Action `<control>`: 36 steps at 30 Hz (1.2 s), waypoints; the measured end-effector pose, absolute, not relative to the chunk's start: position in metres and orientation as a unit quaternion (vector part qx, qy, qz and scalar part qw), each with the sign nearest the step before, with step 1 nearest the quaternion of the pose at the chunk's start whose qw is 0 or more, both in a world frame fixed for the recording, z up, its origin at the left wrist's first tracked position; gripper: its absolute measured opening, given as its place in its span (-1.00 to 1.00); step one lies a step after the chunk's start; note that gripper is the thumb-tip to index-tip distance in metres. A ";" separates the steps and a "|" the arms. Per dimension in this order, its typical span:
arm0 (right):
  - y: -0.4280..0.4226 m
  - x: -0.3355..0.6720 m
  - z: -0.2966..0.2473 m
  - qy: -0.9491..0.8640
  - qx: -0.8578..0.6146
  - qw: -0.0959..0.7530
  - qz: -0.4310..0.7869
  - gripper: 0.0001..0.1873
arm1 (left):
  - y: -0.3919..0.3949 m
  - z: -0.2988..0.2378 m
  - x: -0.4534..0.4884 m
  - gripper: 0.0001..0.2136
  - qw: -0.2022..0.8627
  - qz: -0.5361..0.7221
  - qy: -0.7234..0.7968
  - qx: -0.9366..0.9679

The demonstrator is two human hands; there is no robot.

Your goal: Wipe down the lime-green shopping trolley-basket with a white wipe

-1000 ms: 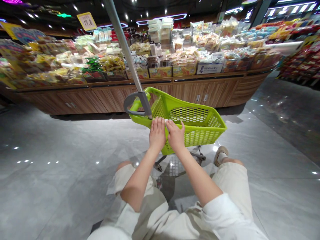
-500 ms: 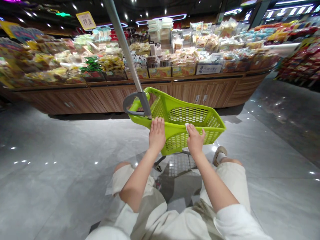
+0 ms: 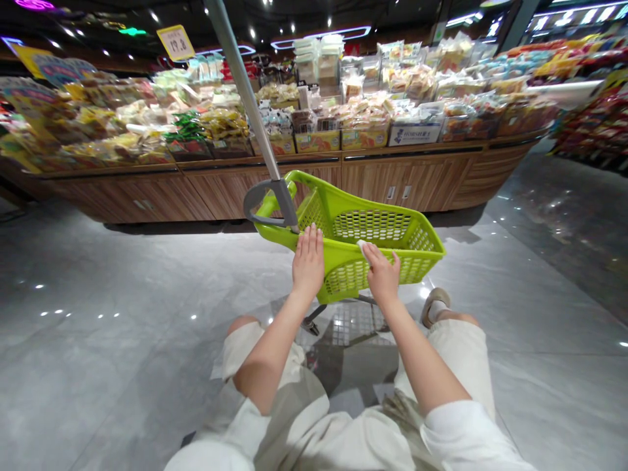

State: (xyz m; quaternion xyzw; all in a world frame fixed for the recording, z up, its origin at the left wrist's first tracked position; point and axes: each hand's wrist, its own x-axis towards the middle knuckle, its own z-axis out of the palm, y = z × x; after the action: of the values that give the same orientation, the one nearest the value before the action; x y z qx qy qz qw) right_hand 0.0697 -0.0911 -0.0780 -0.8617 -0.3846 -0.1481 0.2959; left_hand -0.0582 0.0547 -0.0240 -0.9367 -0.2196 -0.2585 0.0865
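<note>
A lime-green plastic shopping basket (image 3: pixel 392 230) on small wheels stands on the floor in front of me, with a grey pole handle (image 3: pixel 248 108) rising from its left end. My left hand (image 3: pixel 308 261) lies flat on the basket's near rim, fingers stretched out. My right hand (image 3: pixel 383 275) presses a small white cloth or tissue (image 3: pixel 362 244) against the same rim a little to the right. The basket holds nothing that I can see. I am crouched, with my knees and pale trousers below.
A long wooden display counter (image 3: pixel 373 180) piled with packaged snacks runs across behind the basket. A yellow price sign (image 3: pixel 176 42) hangs at upper left. More shelves (image 3: pixel 593 121) stand at the right. Glossy grey tiled floor (image 3: pixel 98 314) spreads on both sides.
My right hand slid from beside the left hand to the right along the basket's rim with the white cloth, then held about there. The left hand stayed put.
</note>
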 end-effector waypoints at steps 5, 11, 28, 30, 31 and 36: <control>-0.094 0.076 -0.078 -0.314 -0.882 0.314 -0.155 -0.30 | 0.052 -0.025 -0.058 -0.42 0.082 -0.265 -0.219 -0.936; -0.029 0.026 -0.042 -0.464 -0.805 0.354 -0.109 -0.26 | 0.053 -0.026 -0.057 -0.45 0.100 -0.251 -0.226 -0.936; -0.066 0.051 -0.067 -0.351 -0.860 0.346 -0.135 -0.28 | 0.052 -0.032 -0.056 -0.42 0.096 -0.261 -0.232 -0.932; -0.040 0.029 -0.051 -0.424 -0.823 0.361 -0.113 -0.26 | 0.052 -0.033 -0.056 -0.45 0.100 -0.262 -0.234 -0.931; -0.030 0.020 -0.044 -0.447 -0.808 0.368 -0.108 -0.26 | 0.052 -0.033 -0.055 -0.46 0.102 -0.263 -0.235 -0.930; -0.033 0.023 -0.042 -0.468 -0.802 0.356 -0.103 -0.20 | 0.054 -0.035 -0.055 -0.47 0.098 -0.268 -0.239 -0.928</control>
State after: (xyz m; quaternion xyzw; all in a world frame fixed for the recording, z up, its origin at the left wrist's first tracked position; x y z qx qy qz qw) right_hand 0.0233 -0.0331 -0.0420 -0.8023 -0.4682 -0.1033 0.3556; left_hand -0.0550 0.0542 -0.0348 -0.9282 -0.2388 -0.2682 0.0978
